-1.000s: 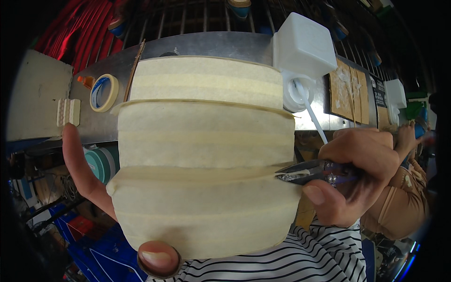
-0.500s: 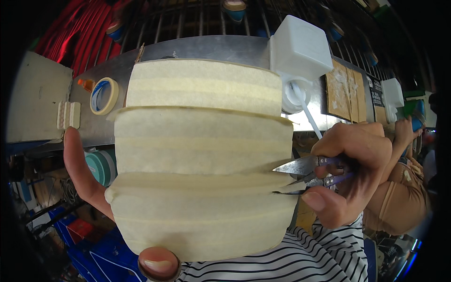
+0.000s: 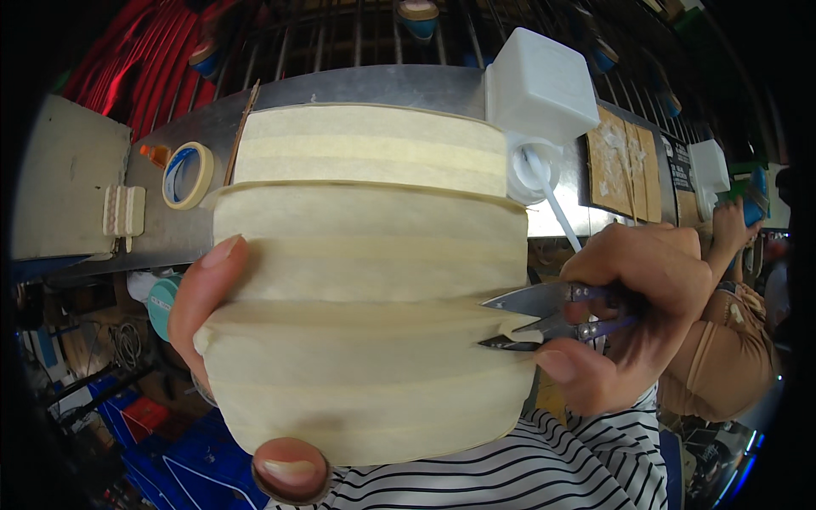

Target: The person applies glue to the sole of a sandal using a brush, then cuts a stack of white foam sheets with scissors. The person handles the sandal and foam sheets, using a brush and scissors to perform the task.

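Observation:
A cream, paper-like piece (image 3: pixel 365 263) with several wide horizontal folds fills the middle of the head view. My left hand (image 3: pixel 194 314) grips its left side, one finger lying over the left edge and the thumb pressing the lower left corner. The rest of that hand is hidden behind the piece. In my right hand (image 3: pixel 642 297) are metal thread snips (image 3: pixel 544 306) with purplish handles. Their blades are parted and point left over the piece's right edge, at the middle fold. A small raised flap of cream material shows between the blades.
On the metal table (image 3: pixel 374 83) stand a white jug (image 3: pixel 544 85) and a white pot (image 3: pixel 525 183) with a stick in it. A tape roll (image 3: pixel 206 174) and a small cream block (image 3: pixel 124 211) lie left. Cardboard (image 3: pixel 614 174) lies right. Another person's arm (image 3: pixel 729 234) shows far right.
A left finger that stood off the left edge now rests on the piece. The folded piece has shifted up slightly, and the snips' tips reach a little farther left over it.

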`<state>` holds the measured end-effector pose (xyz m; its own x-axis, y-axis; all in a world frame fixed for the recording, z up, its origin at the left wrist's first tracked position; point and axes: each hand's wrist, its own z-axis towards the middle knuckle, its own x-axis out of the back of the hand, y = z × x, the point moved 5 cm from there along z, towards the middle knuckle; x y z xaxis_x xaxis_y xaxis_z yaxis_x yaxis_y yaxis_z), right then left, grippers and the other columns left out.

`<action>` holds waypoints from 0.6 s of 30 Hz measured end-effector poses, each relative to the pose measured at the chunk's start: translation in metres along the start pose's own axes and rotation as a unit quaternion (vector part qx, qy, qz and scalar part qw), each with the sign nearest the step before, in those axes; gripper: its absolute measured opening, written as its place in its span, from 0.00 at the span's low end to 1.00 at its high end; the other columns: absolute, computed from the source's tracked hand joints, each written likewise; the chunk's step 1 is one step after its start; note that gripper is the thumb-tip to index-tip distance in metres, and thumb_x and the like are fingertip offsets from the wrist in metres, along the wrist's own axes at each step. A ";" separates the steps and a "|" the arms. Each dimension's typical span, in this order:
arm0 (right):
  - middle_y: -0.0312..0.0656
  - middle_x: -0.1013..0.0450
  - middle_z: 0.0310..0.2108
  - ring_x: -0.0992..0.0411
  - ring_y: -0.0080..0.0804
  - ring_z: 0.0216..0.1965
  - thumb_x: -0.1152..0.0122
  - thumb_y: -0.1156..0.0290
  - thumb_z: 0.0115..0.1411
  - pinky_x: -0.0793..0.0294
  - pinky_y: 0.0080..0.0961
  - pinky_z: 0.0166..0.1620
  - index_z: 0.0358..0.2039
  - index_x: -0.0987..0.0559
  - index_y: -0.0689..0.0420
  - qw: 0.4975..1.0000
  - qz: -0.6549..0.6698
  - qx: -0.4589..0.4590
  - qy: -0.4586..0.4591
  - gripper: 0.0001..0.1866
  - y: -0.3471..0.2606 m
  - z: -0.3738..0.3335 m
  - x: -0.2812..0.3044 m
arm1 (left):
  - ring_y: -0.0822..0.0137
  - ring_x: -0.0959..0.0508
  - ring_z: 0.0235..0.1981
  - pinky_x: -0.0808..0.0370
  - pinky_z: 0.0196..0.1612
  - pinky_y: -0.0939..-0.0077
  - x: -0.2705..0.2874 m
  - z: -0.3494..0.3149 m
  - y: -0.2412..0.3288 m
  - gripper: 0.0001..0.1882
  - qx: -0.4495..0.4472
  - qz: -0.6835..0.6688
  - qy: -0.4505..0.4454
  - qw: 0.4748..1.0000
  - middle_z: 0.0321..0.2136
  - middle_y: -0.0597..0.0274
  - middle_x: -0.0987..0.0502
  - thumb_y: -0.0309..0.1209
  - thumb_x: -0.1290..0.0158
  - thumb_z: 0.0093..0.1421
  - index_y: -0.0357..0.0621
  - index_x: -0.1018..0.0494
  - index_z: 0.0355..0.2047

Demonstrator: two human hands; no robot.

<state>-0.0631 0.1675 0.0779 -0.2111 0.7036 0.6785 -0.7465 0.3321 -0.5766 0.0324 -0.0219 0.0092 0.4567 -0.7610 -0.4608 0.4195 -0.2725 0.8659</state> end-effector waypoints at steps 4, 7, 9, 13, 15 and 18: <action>0.33 0.36 0.15 0.43 0.15 0.14 0.35 0.45 0.50 0.46 0.13 0.18 0.24 0.25 0.64 0.994 0.051 -0.006 0.092 0.29 0.003 -0.005 0.004 | 0.42 0.32 0.57 0.27 0.55 0.44 0.001 0.003 0.002 0.48 -0.004 0.028 0.035 0.999 0.57 0.37 0.40 0.60 0.47 0.51 0.44 0.46 0.63; 0.31 0.38 0.19 0.44 0.15 0.17 0.39 0.50 0.57 0.47 0.12 0.20 0.32 0.27 0.64 0.951 0.225 -0.149 0.152 0.25 0.020 -0.011 0.009 | 0.42 0.32 0.57 0.26 0.55 0.44 0.002 0.005 0.000 0.47 -0.005 0.054 0.061 0.997 0.57 0.37 0.40 0.61 0.47 0.51 0.44 0.45 0.63; 0.30 0.38 0.23 0.44 0.14 0.21 0.39 0.53 0.58 0.48 0.11 0.23 0.37 0.29 0.64 0.940 0.227 -0.212 0.144 0.23 0.026 -0.014 0.007 | 0.42 0.32 0.57 0.26 0.55 0.44 -0.002 0.006 -0.002 0.45 -0.010 0.049 0.046 0.998 0.58 0.37 0.40 0.60 0.49 0.53 0.44 0.45 0.63; 0.28 0.37 0.26 0.47 0.11 0.23 0.29 0.71 0.46 0.51 0.11 0.26 0.42 0.24 0.62 0.958 0.217 -0.184 0.049 0.22 0.022 -0.006 -0.001 | 0.47 0.31 0.56 0.28 0.56 0.51 -0.005 0.006 -0.003 0.46 -0.017 0.102 0.087 0.991 0.56 0.41 0.38 0.61 0.46 0.51 0.42 0.42 0.61; 0.28 0.33 0.23 0.45 0.12 0.19 0.26 0.74 0.41 0.48 0.12 0.24 0.37 0.19 0.59 0.981 0.138 -0.136 0.008 0.19 0.015 0.000 -0.003 | 0.51 0.29 0.53 0.32 0.57 0.56 -0.004 0.005 -0.002 0.51 -0.013 0.119 0.122 0.985 0.51 0.43 0.33 0.63 0.39 0.45 0.38 0.40 0.59; 0.33 0.24 0.24 0.36 0.15 0.18 0.25 0.76 0.41 0.41 0.12 0.21 0.36 0.17 0.57 0.994 0.077 -0.080 0.000 0.18 0.005 0.008 -0.005 | 0.55 0.28 0.52 0.32 0.56 0.61 -0.007 0.006 0.002 0.48 -0.028 0.152 0.100 0.983 0.50 0.48 0.32 0.61 0.38 0.47 0.38 0.37 0.57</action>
<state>-0.0709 0.1608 0.0757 -0.3147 0.7537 0.5769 -0.5954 0.3166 -0.7384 0.0252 -0.0200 0.0153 0.7107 -0.6696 -0.2155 0.2786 -0.0134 0.9603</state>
